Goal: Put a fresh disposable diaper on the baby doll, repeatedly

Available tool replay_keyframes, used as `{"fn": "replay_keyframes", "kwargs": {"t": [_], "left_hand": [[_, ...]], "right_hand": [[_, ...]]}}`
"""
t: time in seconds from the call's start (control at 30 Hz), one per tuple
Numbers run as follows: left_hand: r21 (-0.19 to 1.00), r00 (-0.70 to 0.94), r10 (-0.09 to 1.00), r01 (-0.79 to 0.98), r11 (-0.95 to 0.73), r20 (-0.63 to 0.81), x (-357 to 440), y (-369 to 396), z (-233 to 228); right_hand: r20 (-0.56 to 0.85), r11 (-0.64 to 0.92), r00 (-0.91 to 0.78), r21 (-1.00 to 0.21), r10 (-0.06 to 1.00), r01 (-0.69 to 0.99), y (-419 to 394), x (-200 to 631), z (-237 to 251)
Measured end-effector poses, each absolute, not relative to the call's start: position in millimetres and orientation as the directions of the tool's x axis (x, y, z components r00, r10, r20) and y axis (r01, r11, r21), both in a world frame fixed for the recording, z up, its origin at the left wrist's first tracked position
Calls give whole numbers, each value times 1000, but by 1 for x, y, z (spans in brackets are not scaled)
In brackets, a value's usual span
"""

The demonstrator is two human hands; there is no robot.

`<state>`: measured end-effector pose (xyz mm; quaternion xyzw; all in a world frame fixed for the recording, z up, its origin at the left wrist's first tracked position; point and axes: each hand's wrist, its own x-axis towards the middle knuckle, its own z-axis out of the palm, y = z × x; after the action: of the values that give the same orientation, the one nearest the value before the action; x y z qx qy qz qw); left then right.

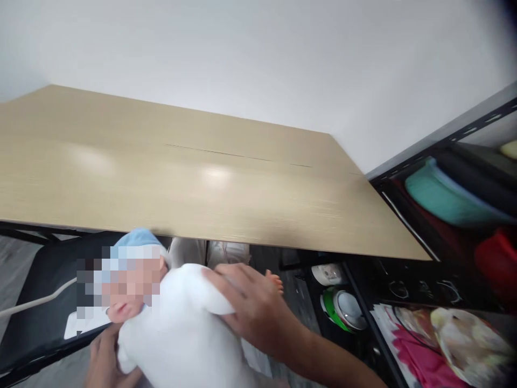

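Note:
A baby doll in a white garment and a blue cap lies across the bottom of the head view, in front of the table edge. My right hand is wrapped round its upper arm over the white sleeve, and the doll's small hand pokes out beyond my fingers. At the lower left, my left hand grips the white sleeve at the doll's other shoulder. The doll's lower body is cut off by the frame edge.
Ahead is a wooden table against a white wall. A black seat at the left bears a white flat object and a pale cable. Shelves at the right hold a teal item, a green-and-white container and pink cloth.

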<state>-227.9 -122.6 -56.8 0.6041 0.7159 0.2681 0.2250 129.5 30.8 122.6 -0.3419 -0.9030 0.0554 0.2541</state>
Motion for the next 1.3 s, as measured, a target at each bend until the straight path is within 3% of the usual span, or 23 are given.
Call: {"fn": "replay_keyframes", "kwargs": {"t": [0.1, 0.17, 0.3, 0.47, 0.63, 0.83, 1.0, 1.17, 1.3], "left_hand": [[721, -77, 992, 693, -22, 104, -222, -95, -23], [692, 42, 997, 719, -73, 62, -205, -62, 12], [618, 307, 951, 743, -258, 27, -167, 13, 72], [545, 444, 896, 755, -364, -18, -149, 70, 87], [440, 430, 903, 810, -388, 5, -152, 101, 87], [205, 268, 962, 940, -274, 57, -151, 146, 93], [182, 148, 986, 970, -159, 74, -151, 199, 93], [212, 148, 980, 962, -173, 130, -149, 265, 86], [127, 137, 965, 978, -168, 223, -149, 324, 72]], "right_hand": [[365, 547, -421, -391, 831, 740, 18, 169, 127], [322, 423, -304, -420, 897, 803, 17, 195, 121], [221, 265, -175, -489, 959, 831, 26, 236, 100], [128, 163, -110, -567, 986, 807, 34, 258, 79], [145, 100, -24, -547, 989, 831, 46, 255, 68], [302, 99, 44, -441, 952, 892, 91, 251, 54], [355, 162, 24, -485, 935, 859, 144, 249, 40], [381, 225, -29, -483, 924, 846, 216, 250, 30], [399, 206, -13, -444, 917, 872, 278, 246, 27]]}}
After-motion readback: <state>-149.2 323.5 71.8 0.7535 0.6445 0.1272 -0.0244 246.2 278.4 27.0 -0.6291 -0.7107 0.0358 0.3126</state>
